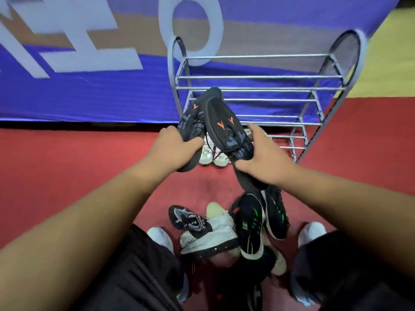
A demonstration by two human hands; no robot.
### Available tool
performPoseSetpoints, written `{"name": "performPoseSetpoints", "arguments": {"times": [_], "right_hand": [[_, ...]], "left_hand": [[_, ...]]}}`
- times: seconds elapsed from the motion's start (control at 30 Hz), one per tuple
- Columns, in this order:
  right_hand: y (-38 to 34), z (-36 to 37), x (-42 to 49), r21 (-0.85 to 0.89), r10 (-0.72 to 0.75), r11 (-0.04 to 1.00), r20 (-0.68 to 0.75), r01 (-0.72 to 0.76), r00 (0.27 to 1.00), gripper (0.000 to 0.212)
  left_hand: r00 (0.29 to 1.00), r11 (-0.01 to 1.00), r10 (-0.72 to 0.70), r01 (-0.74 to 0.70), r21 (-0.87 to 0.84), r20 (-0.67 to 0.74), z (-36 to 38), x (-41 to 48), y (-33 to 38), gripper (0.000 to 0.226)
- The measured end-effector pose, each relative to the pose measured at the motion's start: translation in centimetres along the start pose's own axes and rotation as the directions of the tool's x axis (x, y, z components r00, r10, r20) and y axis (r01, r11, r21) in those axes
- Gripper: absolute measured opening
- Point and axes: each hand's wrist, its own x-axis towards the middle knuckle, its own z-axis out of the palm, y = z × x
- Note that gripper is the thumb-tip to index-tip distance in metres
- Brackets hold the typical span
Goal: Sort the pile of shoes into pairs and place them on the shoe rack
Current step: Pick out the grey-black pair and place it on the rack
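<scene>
Red carpet floor (67, 167), blue banner (89, 97) with pale letters along the back, yellow strip of floor far right. Metal shoe rack (258, 99) stands against the banner, upper rails bare; a white pair (212, 156) sits at its bottom, partly hidden. Both forearms reach forward, bare. Left hand (173, 142) is clamped on the heel end of a black sneaker with orange marks (190, 117), toe pointing up toward the rack. Right hand (262, 158) grips the matching black sneaker (229, 131) at its heel, thumb on the near side, sole edge turned left. The two shoes touch side by side, in front of the rack's lower left rails. Near the feet lies the pile: black shoes with green stripes (253, 218), a white sneaker (213, 239), a black patterned shoe (188, 218).
</scene>
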Motion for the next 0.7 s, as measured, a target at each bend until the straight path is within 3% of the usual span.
{"name": "performPoseSetpoints", "arguments": {"times": [0.13, 0.23, 0.37, 0.5, 0.7], "right_hand": [[-0.7, -1.6, 2.2, 0.034, 0.068, 0.997, -0.101, -0.065, 0.993, 0.085], [-0.7, -1.3, 4.9, 0.131, 0.187, 0.977, -0.152, -0.168, 0.971, 0.086], [0.8, 0.2, 8.0, 0.191, 0.274, 0.950, -0.141, -0.246, 0.951, 0.066], [3.7, 1.7, 10.5, 0.062, 0.314, 0.949, -0.108, -0.308, 0.943, 0.057], [7.8, 4.9, 12.4, -0.094, 0.418, 0.906, 0.036, -0.413, 0.908, 0.060]], "left_hand": [[1.000, 1.000, -0.006, 0.006, -0.016, -0.024, -0.8, 1.2, 2.3, 0.056], [0.997, 0.998, -0.066, 0.065, 0.023, 0.038, -0.7, 3.3, 2.9, 0.050], [0.976, 0.986, -0.156, 0.146, 0.077, 0.148, 1.3, 6.0, 1.7, 0.050], [0.944, 0.969, -0.236, 0.211, 0.128, 0.230, 3.5, 8.0, 0.4, 0.038], [0.829, 0.915, -0.398, 0.329, 0.231, 0.394, 5.9, 9.6, -2.0, 0.036]]}}
